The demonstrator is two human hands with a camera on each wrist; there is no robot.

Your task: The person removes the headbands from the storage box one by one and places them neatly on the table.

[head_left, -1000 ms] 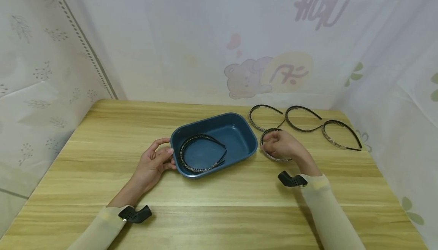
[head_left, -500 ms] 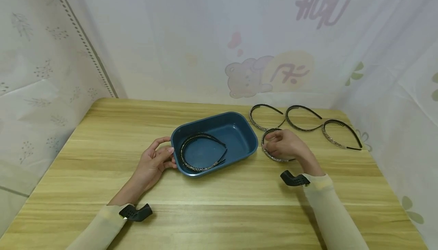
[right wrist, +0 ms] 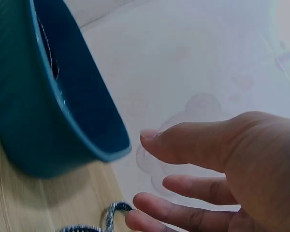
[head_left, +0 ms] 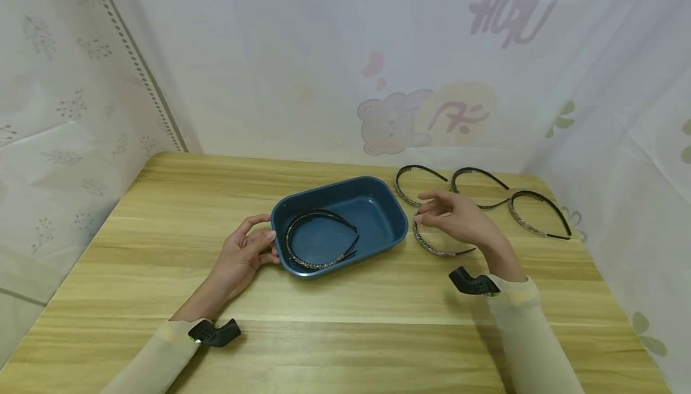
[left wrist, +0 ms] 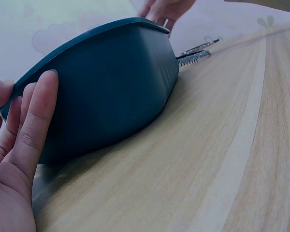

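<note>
A blue rectangular plastic basin (head_left: 380,217) stands at an angle on the table. My left hand (head_left: 245,256) grips its left end, thumb on the rim and fingers against the outer wall, as the left wrist view also shows. Black, glittery headbands (head_left: 294,255) lie stacked at the basin's left side; I cannot tell how many. To the right of the basin, my right hand (head_left: 459,219) hovers over a glittery toothed headband (head_left: 426,246), partly hiding it. In the right wrist view the thumb (right wrist: 193,142) and fingers are spread apart and hold nothing.
Behind the right hand lie three more headbands: one at the back (head_left: 400,187), another beside it (head_left: 480,170), and one farther right (head_left: 520,220). The wooden table (head_left: 324,346) meets printed cloth walls (head_left: 259,82) at the back and sides.
My right hand has lifted off the near headband and shifted slightly right, its fingers spreading, so more of that headband shows. The left hand and basin stay nearly where they were.
</note>
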